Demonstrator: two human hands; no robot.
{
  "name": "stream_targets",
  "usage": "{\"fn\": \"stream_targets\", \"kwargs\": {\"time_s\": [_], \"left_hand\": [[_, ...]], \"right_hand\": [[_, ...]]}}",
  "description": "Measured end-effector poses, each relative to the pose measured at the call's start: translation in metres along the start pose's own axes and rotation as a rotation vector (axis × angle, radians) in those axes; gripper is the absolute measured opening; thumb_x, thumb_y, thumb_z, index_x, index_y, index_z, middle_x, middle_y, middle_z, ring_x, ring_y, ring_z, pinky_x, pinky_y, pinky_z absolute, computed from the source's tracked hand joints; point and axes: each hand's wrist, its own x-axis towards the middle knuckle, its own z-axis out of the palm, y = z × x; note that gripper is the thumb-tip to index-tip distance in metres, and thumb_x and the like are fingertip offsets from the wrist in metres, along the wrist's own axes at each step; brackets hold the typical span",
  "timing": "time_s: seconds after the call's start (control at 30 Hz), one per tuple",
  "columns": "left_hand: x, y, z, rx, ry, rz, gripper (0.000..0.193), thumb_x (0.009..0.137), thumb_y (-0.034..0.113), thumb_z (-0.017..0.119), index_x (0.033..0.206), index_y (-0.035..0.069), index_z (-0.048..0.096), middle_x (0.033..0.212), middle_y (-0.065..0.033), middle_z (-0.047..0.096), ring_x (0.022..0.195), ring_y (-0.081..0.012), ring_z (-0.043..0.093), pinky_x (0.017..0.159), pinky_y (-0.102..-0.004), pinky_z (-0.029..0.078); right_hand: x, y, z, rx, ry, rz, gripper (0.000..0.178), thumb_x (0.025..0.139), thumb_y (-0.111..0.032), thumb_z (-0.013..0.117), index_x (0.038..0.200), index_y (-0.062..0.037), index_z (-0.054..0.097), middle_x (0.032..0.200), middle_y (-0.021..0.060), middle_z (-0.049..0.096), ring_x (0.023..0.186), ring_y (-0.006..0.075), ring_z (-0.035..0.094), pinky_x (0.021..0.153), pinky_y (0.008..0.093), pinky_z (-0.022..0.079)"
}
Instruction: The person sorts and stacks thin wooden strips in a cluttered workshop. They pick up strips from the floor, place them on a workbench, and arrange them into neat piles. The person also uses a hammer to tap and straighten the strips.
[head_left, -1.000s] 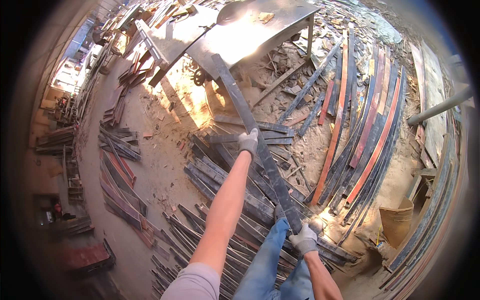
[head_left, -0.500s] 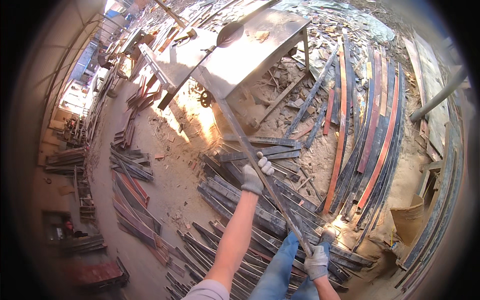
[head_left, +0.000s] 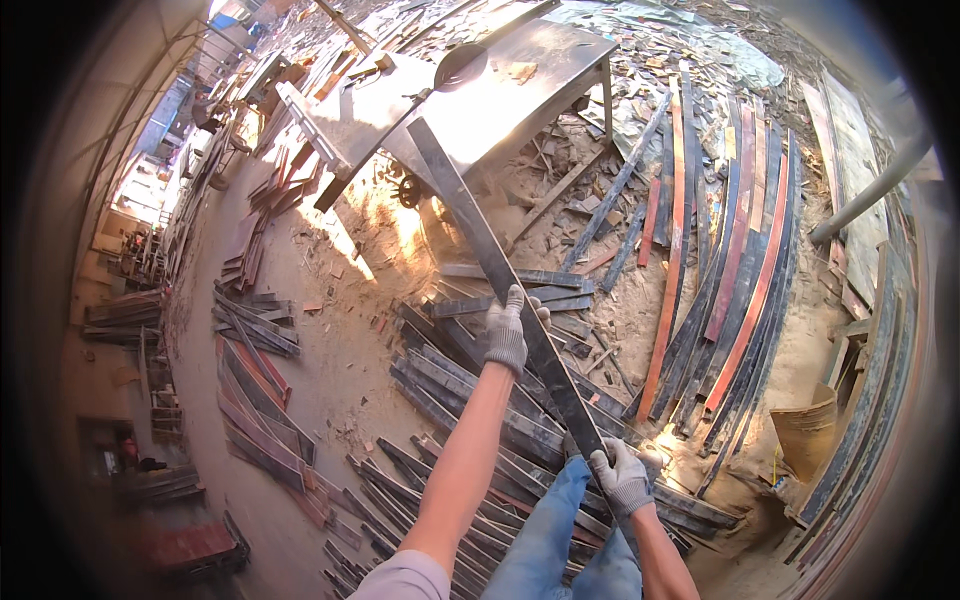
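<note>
I hold a long dark wooden plank that slants up from my lap toward a table saw. My left hand, in a grey glove, grips the plank about halfway along. My right hand, also gloved, grips its near end close to my blue trouser legs. The far end of the plank rests at the near edge of the shiny metal saw table, close to the round saw blade.
Heaps of dark planks lie on the sandy floor below me. Long red and dark boards stretch along the right. More stacks lie to the left, and a grey pipe slants at far right.
The view has tilted down and the table sits lower in the picture. My left hand has slid a little back along the plank; both hands keep their grip.
</note>
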Motion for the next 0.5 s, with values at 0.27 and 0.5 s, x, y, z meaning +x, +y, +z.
{"fn": "stream_targets", "kwargs": {"time_s": [0.27,0.5], "left_hand": [[0.003,0.032,0.030,-0.059,-0.119,0.310,0.042,0.109,0.048,0.053,0.104,0.007,0.056,0.078,-0.0090,0.067,0.059,-0.0234,0.070,0.050,-0.0369,0.060],[0.080,-0.018,0.017,0.261,0.331,-0.251,0.023,0.109,0.024,0.054,0.108,0.001,0.054,0.077,-0.0129,0.069,0.053,-0.0242,0.067,0.045,-0.0390,0.052]], "right_hand": [[0.099,-0.075,0.023,-0.048,0.119,-0.176,0.063,0.104,-0.065,0.050,0.107,-0.0043,0.065,0.085,0.0263,0.070,0.087,0.0477,0.069,0.077,0.0559,0.051],[0.139,-0.076,0.038,-0.309,-0.061,0.224,0.080,0.104,-0.071,0.038,0.118,0.0008,0.071,0.115,0.0373,0.069,0.115,0.0470,0.067,0.101,0.0532,0.051]]}}
